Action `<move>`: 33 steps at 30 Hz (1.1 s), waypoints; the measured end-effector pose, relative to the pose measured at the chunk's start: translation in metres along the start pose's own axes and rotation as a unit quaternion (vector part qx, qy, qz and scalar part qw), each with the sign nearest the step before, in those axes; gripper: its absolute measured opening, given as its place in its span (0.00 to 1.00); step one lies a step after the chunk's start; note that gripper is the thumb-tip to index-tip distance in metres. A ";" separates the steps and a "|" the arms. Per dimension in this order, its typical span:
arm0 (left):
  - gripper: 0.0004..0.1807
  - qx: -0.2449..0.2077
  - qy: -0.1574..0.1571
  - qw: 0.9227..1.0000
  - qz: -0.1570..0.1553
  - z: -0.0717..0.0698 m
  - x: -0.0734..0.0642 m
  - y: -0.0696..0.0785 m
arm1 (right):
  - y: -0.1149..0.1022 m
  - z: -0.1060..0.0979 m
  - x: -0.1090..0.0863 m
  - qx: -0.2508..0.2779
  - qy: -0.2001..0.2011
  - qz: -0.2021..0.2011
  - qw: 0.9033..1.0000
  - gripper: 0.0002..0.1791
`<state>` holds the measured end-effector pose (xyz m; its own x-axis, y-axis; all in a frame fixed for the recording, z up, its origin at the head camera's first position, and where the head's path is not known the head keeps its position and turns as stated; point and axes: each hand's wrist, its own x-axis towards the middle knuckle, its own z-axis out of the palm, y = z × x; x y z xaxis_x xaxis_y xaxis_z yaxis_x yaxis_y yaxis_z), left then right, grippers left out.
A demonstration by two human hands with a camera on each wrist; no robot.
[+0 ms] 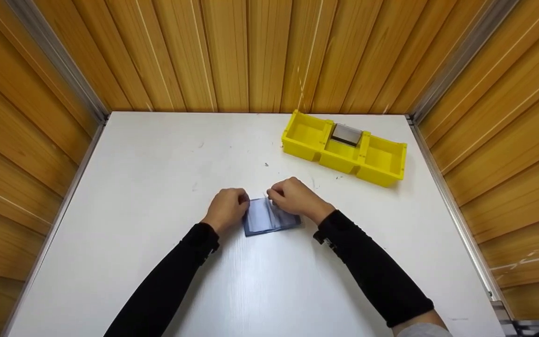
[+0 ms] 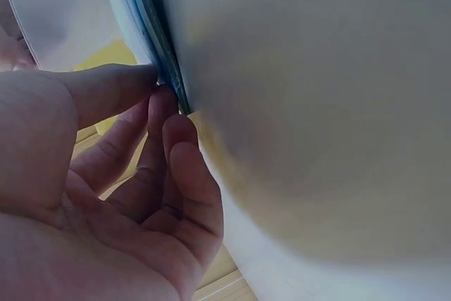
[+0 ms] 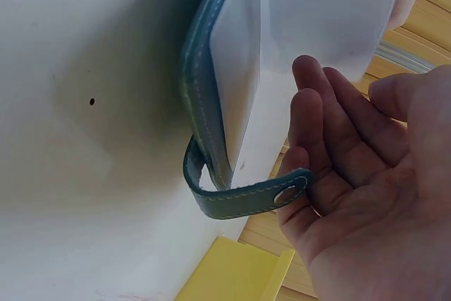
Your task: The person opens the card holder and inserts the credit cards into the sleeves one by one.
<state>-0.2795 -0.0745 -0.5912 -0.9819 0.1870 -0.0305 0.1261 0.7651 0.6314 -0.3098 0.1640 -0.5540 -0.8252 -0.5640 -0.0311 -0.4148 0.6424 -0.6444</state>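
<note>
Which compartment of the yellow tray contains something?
The middle compartment: a grey object is in it. The left compartment and right compartment show only yellow.

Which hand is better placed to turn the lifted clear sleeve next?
Likely the right hand, at the lifted clear sleeve; the left hand pinches the blue holder at its edge.

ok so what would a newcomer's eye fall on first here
Probably the bright yellow tray at the far right of the white table, a grey object in its middle compartment. Next, near the centre, the left hand and right hand, both at an open blue holder with clear pages.
</note>
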 end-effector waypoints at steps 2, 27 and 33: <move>0.04 -0.002 -0.003 1.000 0.001 0.000 0.000 0.000 | 0.000 0.000 0.000 -0.005 -0.001 -0.008 1.000 0.22; 0.08 -0.012 -0.012 1.000 -0.002 -0.001 0.000 0.001 | 0.010 -0.002 -0.004 -0.030 -0.005 0.011 0.999 0.16; 0.06 -0.006 -0.012 1.000 -0.015 0.000 0.002 0.001 | 0.009 -0.003 -0.006 -0.030 -0.005 0.007 1.000 0.16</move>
<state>-0.2817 -0.0739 -0.5905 -0.9814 0.1793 -0.0681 0.0951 0.7634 0.6389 -0.3098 0.1746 -0.5577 -0.8273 -0.5597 -0.0469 -0.4263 0.6801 -0.5965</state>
